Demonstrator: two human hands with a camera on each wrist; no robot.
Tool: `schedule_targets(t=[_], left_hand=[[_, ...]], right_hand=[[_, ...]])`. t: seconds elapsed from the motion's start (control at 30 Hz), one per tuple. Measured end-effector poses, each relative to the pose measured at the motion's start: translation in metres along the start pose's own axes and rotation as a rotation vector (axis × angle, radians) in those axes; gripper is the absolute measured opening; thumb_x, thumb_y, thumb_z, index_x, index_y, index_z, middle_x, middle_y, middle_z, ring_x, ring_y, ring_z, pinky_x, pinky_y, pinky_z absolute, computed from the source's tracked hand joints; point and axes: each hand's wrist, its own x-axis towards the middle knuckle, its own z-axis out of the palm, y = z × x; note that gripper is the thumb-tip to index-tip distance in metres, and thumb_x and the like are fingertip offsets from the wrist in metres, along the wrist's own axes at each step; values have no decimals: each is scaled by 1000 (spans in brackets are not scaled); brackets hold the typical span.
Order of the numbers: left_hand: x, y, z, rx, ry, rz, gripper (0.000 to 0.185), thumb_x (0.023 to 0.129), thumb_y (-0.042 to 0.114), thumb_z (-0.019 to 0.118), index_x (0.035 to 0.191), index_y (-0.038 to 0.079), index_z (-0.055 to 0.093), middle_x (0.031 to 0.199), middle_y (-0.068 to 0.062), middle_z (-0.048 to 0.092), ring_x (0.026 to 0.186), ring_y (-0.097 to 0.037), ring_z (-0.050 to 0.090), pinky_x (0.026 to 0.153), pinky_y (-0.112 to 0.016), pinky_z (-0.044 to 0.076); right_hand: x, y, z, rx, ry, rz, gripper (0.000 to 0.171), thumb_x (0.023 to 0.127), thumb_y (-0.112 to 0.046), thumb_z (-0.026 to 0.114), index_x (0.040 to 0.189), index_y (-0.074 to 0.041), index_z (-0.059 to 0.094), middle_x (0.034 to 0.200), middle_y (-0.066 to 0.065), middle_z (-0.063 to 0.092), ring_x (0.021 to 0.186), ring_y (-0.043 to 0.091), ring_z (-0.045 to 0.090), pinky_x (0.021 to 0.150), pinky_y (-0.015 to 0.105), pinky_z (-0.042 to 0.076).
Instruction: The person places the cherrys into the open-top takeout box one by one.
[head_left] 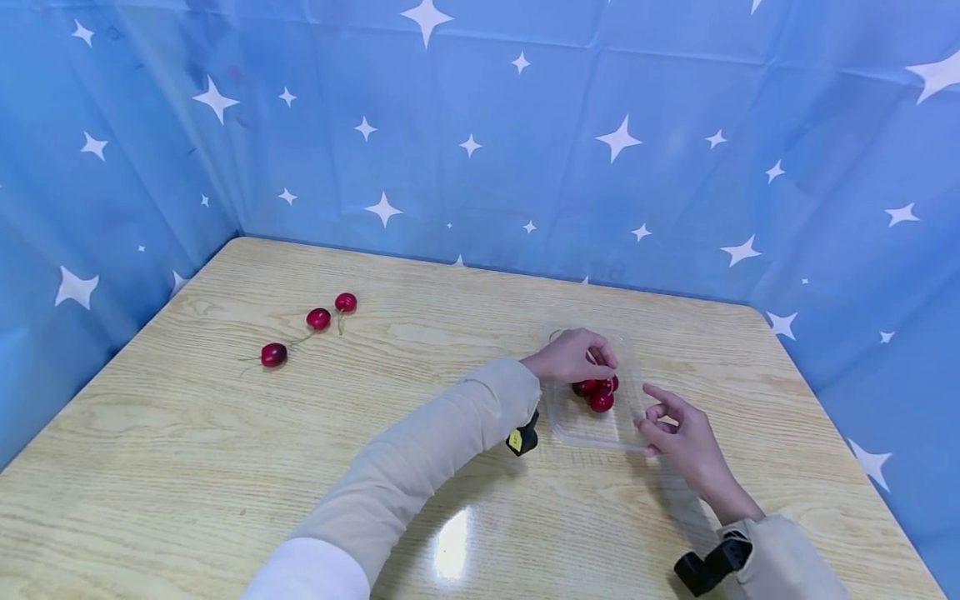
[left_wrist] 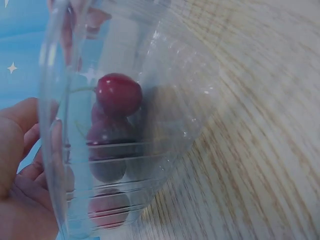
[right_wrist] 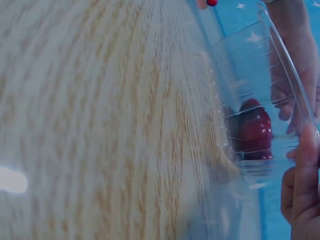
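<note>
- Cherries [head_left: 598,393] lie bunched in a clear plastic tray [head_left: 581,425] on the wooden table [head_left: 225,450]; at least three dark red ones show in the head view, toward the tray's far half.
- Left hand [head_left: 573,357] hovers over the far end of the tray, fingers curled downward with the tips together just above the cherries; whether they pinch a stem or a fruit I cannot tell.
- Right hand [head_left: 678,433] sits at the tray's near right corner, fingers loosely spread, thumb and a fingertip touching the tray's rim; it is not clamped around anything.
- From the left wrist view, the tray wall [left_wrist: 165,100] stands close before the lens, with one cherry [left_wrist: 119,93] sharp behind the plastic and others blurred beneath it.
- From the right wrist view, a red cherry [right_wrist: 255,131] shows through the tray's side [right_wrist: 240,80], with a finger [right_wrist: 305,170] laid against the tray's edge.
- Both arms wear beige sleeves [head_left: 420,467], each with a small black device at the wrist.
- Three loose cherries [head_left: 318,319] lie in a slanting row well to the left of the tray, stems attached, well apart from both hands.
- Behind the tray, at the table's far edge, hangs a blue curtain with white stars [head_left: 525,125], which also closes off both sides.
</note>
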Motion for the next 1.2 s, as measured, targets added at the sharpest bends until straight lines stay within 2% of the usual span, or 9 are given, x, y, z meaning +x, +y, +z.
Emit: schedule_targets(t=[0.2, 0.47, 0.63, 0.9, 1.2], left_hand=[[-2, -1, -2, -10, 30, 36, 8, 86, 16, 59, 90, 10, 63, 83, 6, 60, 78, -3, 54, 67, -12, 42], [-7, -4, -5, -62, 37, 95, 12, 85, 20, 60, 93, 11, 62, 85, 6, 60, 78, -4, 55, 69, -13, 42], [-12, -6, -7, -64, 77, 97, 14, 84, 20, 61, 95, 11, 61, 85, 5, 59, 75, -4, 55, 68, -13, 43], [-29, -9, -13, 11, 181, 109, 23, 82, 22, 64, 99, 7, 61, 88, 1, 55, 69, -5, 52, 63, -14, 42], [-55, -20, -25, 70, 340, 112, 19, 83, 21, 63, 99, 11, 62, 91, -6, 53, 71, -6, 50, 65, -18, 42]], right_hand=[[0, -1, 0, 3, -1, 9, 50, 85, 3, 54, 130, 10, 33, 79, 6, 46, 67, 3, 57, 49, 25, 49], [0, -2, -1, 12, -3, 19, 50, 85, 3, 53, 130, 10, 33, 79, 6, 45, 67, 4, 56, 50, 24, 49], [0, -2, -1, 19, -4, 22, 50, 85, 3, 53, 130, 10, 33, 79, 6, 45, 71, 3, 58, 50, 24, 49], [0, -1, 0, 27, -3, 18, 51, 84, 4, 53, 130, 10, 32, 79, 6, 44, 73, 3, 58, 50, 25, 49], [0, -3, -1, 1, 1, 31, 51, 84, 3, 54, 131, 10, 32, 80, 9, 44, 70, 4, 58, 49, 25, 49]])
